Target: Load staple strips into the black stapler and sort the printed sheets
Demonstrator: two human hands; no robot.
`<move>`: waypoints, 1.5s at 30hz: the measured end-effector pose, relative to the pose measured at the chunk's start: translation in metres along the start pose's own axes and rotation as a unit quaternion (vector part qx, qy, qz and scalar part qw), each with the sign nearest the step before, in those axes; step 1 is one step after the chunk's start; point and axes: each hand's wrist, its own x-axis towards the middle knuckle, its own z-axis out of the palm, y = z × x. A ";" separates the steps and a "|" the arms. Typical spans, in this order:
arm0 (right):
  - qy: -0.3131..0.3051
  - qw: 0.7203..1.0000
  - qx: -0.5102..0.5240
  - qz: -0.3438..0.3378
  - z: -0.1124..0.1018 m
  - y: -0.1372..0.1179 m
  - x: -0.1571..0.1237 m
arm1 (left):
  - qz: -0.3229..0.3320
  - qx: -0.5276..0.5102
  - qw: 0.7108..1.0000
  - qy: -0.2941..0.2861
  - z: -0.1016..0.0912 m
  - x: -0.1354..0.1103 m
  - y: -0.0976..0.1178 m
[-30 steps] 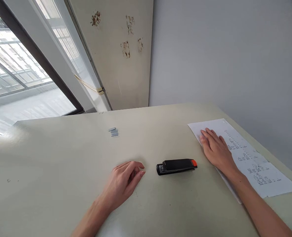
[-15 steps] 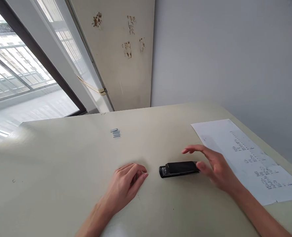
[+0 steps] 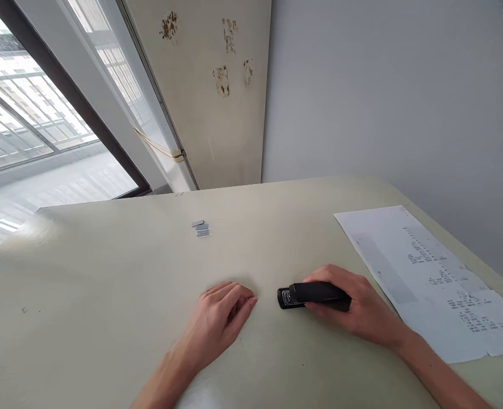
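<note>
A black stapler (image 3: 322, 293) lies on the pale table, its front end pointing left. My right hand (image 3: 357, 307) is wrapped round its rear half, with the thumb on the near side and the fingers over the far side. The fingers hide part of the stapler's back end. To the left of it, my left hand (image 3: 221, 315) rests on the tabletop, loosely curled with thumb and forefinger together. Nothing shows in that hand, and a gap separates it from the stapler. Farther back lie several small grey strips of staples (image 3: 202, 229).
A printed sheet of paper (image 3: 388, 250) lies on the right of the table (image 3: 107, 295), partly beside my right forearm. Behind the table stand a grey wall (image 3: 383, 91) and a stained cream panel (image 3: 209, 125). A window (image 3: 34, 113) is at the left.
My right hand has come down from over the stapler's back end and closed round it. My left hand keeps its curled pose on the table. The view has shifted slightly.
</note>
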 end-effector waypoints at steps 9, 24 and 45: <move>-0.011 1.000 0.020 -0.017 0.008 -0.006 0.001 | -0.003 0.013 1.000 0.002 0.005 0.000 0.002; 0.081 0.993 0.055 0.061 0.005 0.000 0.000 | 0.028 0.051 0.998 -0.006 0.011 -0.001 0.001; 0.129 0.979 -0.049 0.149 0.004 0.004 0.003 | -0.026 0.009 0.999 0.041 0.004 -0.005 0.007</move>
